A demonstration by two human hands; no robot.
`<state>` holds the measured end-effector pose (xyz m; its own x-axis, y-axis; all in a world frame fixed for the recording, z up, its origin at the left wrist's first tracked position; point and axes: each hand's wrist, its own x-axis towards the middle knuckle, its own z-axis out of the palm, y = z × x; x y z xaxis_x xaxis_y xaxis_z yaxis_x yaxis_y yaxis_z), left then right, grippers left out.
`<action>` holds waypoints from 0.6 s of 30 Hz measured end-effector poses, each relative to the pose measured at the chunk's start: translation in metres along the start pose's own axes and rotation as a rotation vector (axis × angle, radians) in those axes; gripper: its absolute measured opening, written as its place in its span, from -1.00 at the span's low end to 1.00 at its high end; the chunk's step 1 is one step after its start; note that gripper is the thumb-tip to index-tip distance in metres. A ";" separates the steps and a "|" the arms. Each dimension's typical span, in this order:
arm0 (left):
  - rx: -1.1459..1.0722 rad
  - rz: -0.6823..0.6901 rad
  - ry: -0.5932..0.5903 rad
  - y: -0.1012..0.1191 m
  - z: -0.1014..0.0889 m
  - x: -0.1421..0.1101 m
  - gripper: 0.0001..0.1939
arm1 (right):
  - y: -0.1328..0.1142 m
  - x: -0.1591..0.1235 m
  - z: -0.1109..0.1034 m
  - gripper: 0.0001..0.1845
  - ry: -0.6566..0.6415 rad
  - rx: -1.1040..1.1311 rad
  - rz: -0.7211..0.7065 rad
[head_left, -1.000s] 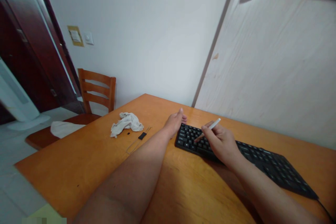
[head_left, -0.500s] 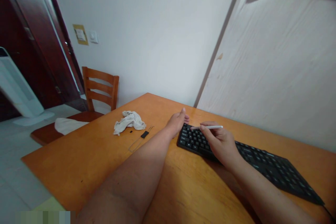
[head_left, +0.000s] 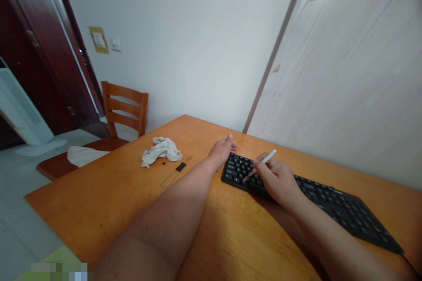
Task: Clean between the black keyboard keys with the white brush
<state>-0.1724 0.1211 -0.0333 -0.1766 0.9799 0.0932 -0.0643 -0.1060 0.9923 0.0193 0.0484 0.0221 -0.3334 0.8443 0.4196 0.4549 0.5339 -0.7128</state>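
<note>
A white pen-like stick point(head_left: 265, 161) is held in the right hand point(head_left: 275, 180), and the grip is clamped on it, with the fingers wrapped around it like on a pencil. Its thin tip is pointed down at the keys near the left end of a black keyboard point(head_left: 332, 206), but it cannot be told if the keys are touched. The left hand point(head_left: 223, 153) is loosely curled just beside that end of the keyboard, with the thumb up, and nothing can be seen held in it. The keyboard is laid at a slant along the far right edge of the orange wooden desk point(head_left: 82, 204). For small work like this, the stick is best held firm and low, with the wrist rested, so that the tip is kept on one spot.

Left of the hands, near the far edge, a crumpled white rag point(head_left: 161, 149) is lying on the desk. Near it are a small black block point(head_left: 180, 167), a tiny black bit point(head_left: 163, 163) and a thin wire loop point(head_left: 173, 178). Past the desk corner, a wooden chair point(head_left: 125, 112) is seen, with a white cloth point(head_left: 84, 156) on its seat. A dark red door point(head_left: 42, 52) is seen beside a white wall point(head_left: 184, 44), a light switch point(head_left: 115, 44) is set in that wall, and a tiled floor point(head_left: 23, 228) is seen below
</note>
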 end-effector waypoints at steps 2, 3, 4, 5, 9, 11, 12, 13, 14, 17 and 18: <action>-0.004 0.000 0.001 0.001 0.000 -0.002 -0.30 | -0.004 -0.001 -0.003 -0.71 -0.003 0.042 0.018; -0.005 0.001 0.000 0.002 0.000 -0.002 -0.30 | -0.005 -0.001 -0.004 -0.71 0.008 0.061 0.018; -0.004 0.002 0.000 0.003 0.000 -0.003 -0.30 | -0.005 0.000 -0.004 -0.70 0.026 0.070 0.010; -0.003 0.002 0.000 0.003 0.000 -0.003 -0.30 | -0.005 0.000 -0.004 -0.70 0.042 0.067 -0.004; 0.000 0.001 0.002 0.004 0.000 -0.004 -0.29 | -0.002 0.001 -0.001 -0.69 0.000 0.022 -0.065; 0.002 -0.006 0.002 0.004 0.000 -0.003 -0.29 | -0.003 0.001 -0.001 -0.70 -0.039 0.004 -0.065; 0.004 -0.010 0.001 0.004 0.000 -0.003 -0.29 | -0.004 0.000 -0.002 -0.70 -0.051 -0.001 -0.053; 0.007 -0.013 0.000 0.004 0.000 -0.003 -0.29 | -0.005 -0.001 -0.004 -0.70 -0.061 -0.001 -0.034; 0.009 -0.015 -0.001 0.004 0.000 -0.003 -0.28 | -0.006 -0.001 -0.005 -0.71 -0.067 0.006 -0.014; 0.012 -0.009 -0.003 0.003 -0.001 -0.002 -0.28 | -0.008 -0.002 -0.005 -0.71 -0.066 0.057 -0.012; 0.010 -0.005 -0.003 0.002 -0.001 -0.002 -0.28 | -0.008 -0.002 -0.004 -0.71 -0.064 0.060 -0.040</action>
<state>-0.1727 0.1189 -0.0310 -0.1730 0.9809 0.0884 -0.0555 -0.0994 0.9935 0.0196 0.0428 0.0298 -0.4028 0.8167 0.4131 0.3910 0.5617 -0.7292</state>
